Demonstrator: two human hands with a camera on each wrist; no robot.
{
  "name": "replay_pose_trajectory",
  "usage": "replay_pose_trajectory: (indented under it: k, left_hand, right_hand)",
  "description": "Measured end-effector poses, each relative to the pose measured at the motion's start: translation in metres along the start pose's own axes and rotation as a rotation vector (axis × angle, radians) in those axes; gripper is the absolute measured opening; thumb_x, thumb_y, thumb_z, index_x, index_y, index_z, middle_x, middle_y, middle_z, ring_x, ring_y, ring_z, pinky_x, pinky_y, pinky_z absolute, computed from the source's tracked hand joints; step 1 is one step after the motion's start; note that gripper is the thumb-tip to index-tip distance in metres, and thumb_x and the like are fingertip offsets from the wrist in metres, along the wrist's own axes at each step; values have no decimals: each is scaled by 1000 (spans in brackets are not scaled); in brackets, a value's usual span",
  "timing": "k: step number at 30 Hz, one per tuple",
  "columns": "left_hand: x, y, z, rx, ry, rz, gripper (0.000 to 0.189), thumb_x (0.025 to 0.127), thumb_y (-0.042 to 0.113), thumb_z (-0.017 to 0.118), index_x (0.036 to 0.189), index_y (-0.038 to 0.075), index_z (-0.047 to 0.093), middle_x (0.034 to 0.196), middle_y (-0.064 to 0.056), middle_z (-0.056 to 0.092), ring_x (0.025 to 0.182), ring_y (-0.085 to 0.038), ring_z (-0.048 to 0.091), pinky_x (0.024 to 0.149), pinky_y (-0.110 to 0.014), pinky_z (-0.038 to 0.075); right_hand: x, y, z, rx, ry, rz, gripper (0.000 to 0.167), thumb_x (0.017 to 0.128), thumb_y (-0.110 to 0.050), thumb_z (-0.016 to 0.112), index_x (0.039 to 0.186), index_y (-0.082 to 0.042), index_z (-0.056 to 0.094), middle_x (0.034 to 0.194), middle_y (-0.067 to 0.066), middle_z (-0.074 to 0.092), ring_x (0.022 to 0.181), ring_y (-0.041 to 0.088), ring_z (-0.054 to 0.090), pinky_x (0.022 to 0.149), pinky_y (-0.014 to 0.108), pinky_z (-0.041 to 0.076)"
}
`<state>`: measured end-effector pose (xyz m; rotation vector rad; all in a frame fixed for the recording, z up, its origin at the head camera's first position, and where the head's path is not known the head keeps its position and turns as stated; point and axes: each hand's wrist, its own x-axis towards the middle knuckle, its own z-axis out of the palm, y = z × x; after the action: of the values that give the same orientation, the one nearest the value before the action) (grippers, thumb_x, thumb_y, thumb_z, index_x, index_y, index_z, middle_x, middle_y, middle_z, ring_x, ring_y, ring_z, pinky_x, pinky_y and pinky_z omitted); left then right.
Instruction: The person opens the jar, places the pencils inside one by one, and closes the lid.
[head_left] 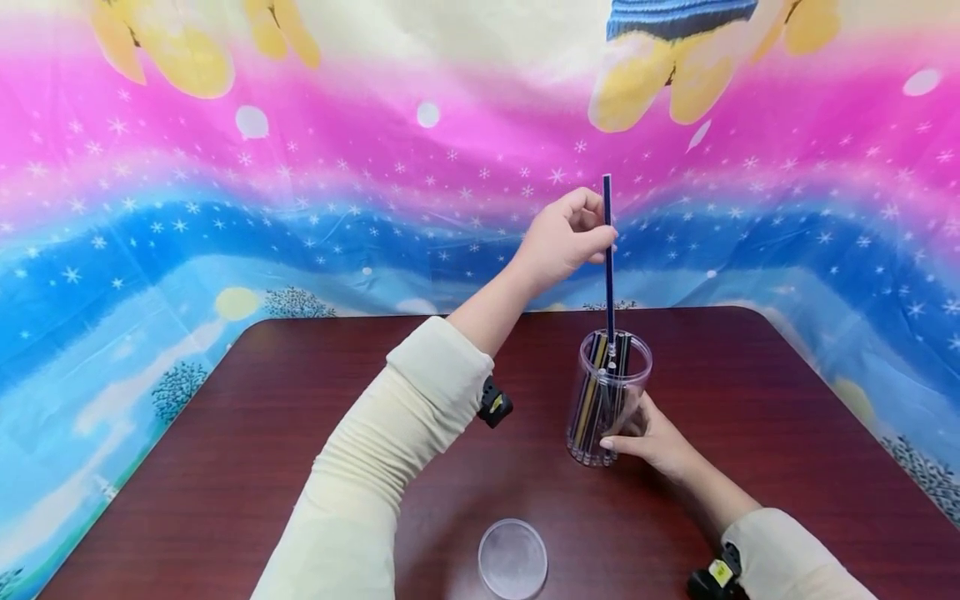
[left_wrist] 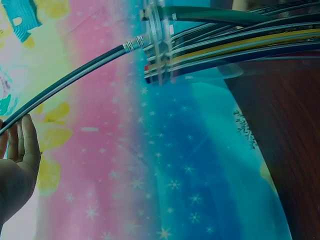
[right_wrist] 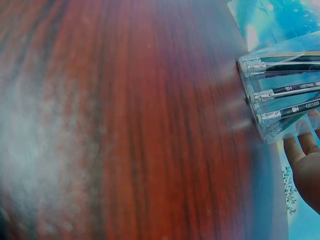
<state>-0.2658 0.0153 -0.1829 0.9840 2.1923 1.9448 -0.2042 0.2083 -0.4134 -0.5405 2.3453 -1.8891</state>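
Observation:
My left hand (head_left: 566, 237) pinches a dark pencil (head_left: 608, 275) upright over a clear plastic jar (head_left: 573, 417). The pencil's metal-banded eraser end points down at the jar's mouth, as the left wrist view also shows on the pencil (left_wrist: 75, 77). Several other pencils (head_left: 588, 408), mostly dark with one yellow, lean inside the jar; their eraser ends rest at the bottom, and in the right wrist view some pencils (right_wrist: 292, 90) read "HB". Around the lower right side of the jar, my right hand (head_left: 652, 437) holds it, with the thumb in front.
A round clear lid (head_left: 513, 558) lies flat on the dark red wooden table (head_left: 300, 417), near its front edge. Behind the table hangs a colourful printed cloth (head_left: 375, 192). Small black cameras (head_left: 495, 402) are strapped to both wrists.

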Motion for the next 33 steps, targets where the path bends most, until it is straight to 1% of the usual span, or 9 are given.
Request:
replay_pose_trajectory:
  k: [2,5,8,13,17,20,24,30,33]
  left_hand:
    - [-1,-1,4,15,-25,-11,10,84,4,53,92,2,47,82,-10,53,82,-21,57,68,-23,48]
    - [-2,-5,9,44,-54,-22,12,83,4,53,94,1,48,82,-9,53,82,-18,57,69,-22,48]
    - [0,-13,14,87,-78,-16,13,83,5,53,95,2,49,82,-8,54,79,-15,57,68,-20,48]
    - [2,-26,20,167,-114,-8,15,83,8,54,97,4,50,84,-5,55,78,-10,56,67,-17,46]
    - [3,-33,23,216,-135,6,14,83,9,55,96,5,52,84,-3,56,77,-9,56,66,-17,45]
    - [4,-36,26,234,-159,8,13,83,9,55,96,7,53,83,-2,57,77,-8,56,65,-18,44]
    - [6,-40,30,260,-217,10,14,84,9,54,98,10,54,85,0,58,78,-7,56,66,-17,44]
    - [10,-46,34,350,-315,78,19,84,9,53,102,12,55,86,1,58,79,-3,55,69,-16,42]
    - [9,-49,35,373,-356,85,19,84,9,53,102,14,56,85,4,58,80,-1,54,67,-18,42]
  right_hand:
    - [0,0,0,5,0,0,80,73,-4,65,134,-6,14,130,24,30,108,9,42,81,19,38]
    - [0,1,1,20,-2,-5,80,73,-4,65,134,-6,14,129,24,31,105,4,44,81,20,39]
    - [0,2,2,32,2,-11,79,72,-3,66,134,-6,15,129,24,32,104,3,45,81,21,39]
    - [-1,1,2,24,8,-19,78,72,-2,65,133,-5,16,127,25,33,103,3,46,81,20,40]
    - [-1,1,2,21,8,-16,78,73,-1,65,133,-3,16,127,26,32,102,2,45,80,19,39]
    - [-1,1,2,21,2,-20,77,73,-2,65,132,-2,15,126,27,33,102,2,46,80,19,40]
    - [-1,2,2,28,-5,-33,77,73,-1,64,133,-4,16,125,24,35,103,3,46,81,20,39]
    - [0,4,1,31,-4,-61,77,73,0,64,134,-6,16,124,16,39,104,5,47,82,20,40]
    - [0,4,1,34,-3,-62,77,74,0,64,134,-6,16,124,14,39,104,5,47,82,21,40]
